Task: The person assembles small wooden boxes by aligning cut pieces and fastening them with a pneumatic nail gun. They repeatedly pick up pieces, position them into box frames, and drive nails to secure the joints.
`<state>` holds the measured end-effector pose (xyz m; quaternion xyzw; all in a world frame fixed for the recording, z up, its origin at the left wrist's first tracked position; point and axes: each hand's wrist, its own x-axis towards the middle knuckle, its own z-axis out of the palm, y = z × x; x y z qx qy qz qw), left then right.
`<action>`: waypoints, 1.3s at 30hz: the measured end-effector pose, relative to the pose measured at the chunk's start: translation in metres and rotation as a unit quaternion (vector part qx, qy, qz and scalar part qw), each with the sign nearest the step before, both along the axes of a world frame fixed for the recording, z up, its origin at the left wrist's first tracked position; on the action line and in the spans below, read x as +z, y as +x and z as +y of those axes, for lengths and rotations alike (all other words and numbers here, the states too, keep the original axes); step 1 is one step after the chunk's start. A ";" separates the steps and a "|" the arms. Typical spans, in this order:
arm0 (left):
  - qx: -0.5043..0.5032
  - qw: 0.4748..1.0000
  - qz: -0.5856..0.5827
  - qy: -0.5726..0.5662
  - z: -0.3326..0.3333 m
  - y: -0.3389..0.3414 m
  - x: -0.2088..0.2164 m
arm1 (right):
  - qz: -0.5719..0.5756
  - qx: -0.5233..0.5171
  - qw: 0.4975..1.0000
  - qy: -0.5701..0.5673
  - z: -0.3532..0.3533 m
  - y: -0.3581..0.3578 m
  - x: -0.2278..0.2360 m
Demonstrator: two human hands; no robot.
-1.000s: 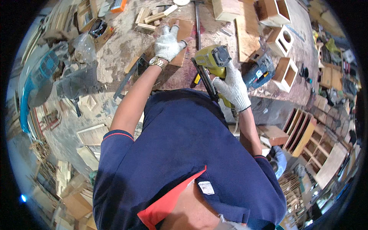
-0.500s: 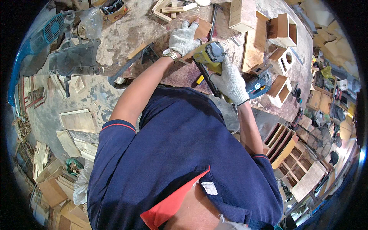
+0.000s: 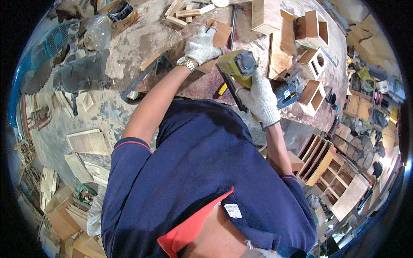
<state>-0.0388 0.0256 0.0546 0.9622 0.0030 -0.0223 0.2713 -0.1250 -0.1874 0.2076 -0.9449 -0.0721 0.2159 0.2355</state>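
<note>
My left hand (image 3: 201,48), in a whitish work glove with bare fingertips, lies on a brown wooden board (image 3: 223,32) on the workbench. Its fingers stretch across the board toward the far side. In my gloved right hand (image 3: 263,103) is a yellow-green nail gun (image 3: 239,69), gripped by its handle. The gun's head is just right of my left hand, near the board; its nose is hidden, so contact cannot be made out. A black hammer (image 3: 234,26) lies beyond the board's right edge.
A blue jigsaw (image 3: 289,89) sits right of my right hand, near several small wooden boxes (image 3: 312,98). Left are a dark metal bracket (image 3: 148,73) and a blue mitre saw (image 3: 41,73) with an exposed blade. Wood strips (image 3: 187,13) lie at the far side.
The nail gun and my right hand have shifted slightly right and nearer to me, away from my left hand. The left hand stays on the board. The whole view has tilted a little.
</note>
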 end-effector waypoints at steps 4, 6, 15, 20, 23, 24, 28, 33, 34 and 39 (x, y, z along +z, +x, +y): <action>0.013 0.997 0.079 -0.006 0.003 0.004 0.007 | -0.086 -0.056 0.991 0.085 -0.023 -0.016 0.007; 0.089 0.995 0.035 -0.036 0.003 0.001 0.014 | -0.073 -0.138 0.980 0.124 -0.036 -0.024 0.012; -0.140 0.765 0.221 -0.589 -0.015 -0.079 0.004 | -0.069 -0.266 0.938 0.210 -0.056 -0.037 0.051; 0.175 0.356 0.398 -0.827 -0.034 -0.099 -0.012 | -0.047 -0.151 0.972 0.175 -0.039 -0.014 0.061; 0.190 0.353 0.358 -0.843 -0.048 -0.104 -0.011 | -0.054 -0.077 0.988 0.125 -0.026 -0.003 0.063; 0.199 0.350 0.360 -0.841 -0.050 -0.105 -0.011 | -0.066 -0.056 0.992 0.087 -0.022 -0.001 0.064; 0.228 0.351 0.359 -0.834 -0.055 -0.108 -0.020 | -0.050 -0.050 0.997 0.036 -0.018 -0.001 0.071; 0.216 0.292 0.359 -0.860 -0.054 -0.112 -0.037 | -0.027 -0.061 0.997 0.033 -0.016 -0.005 0.070; 0.193 0.296 0.350 -0.868 -0.054 -0.112 -0.037 | -0.020 -0.066 0.997 0.030 -0.015 -0.005 0.068; 0.201 0.313 0.356 -0.858 -0.053 -0.111 -0.023 | -0.014 -0.066 0.998 0.017 -0.009 -0.005 0.065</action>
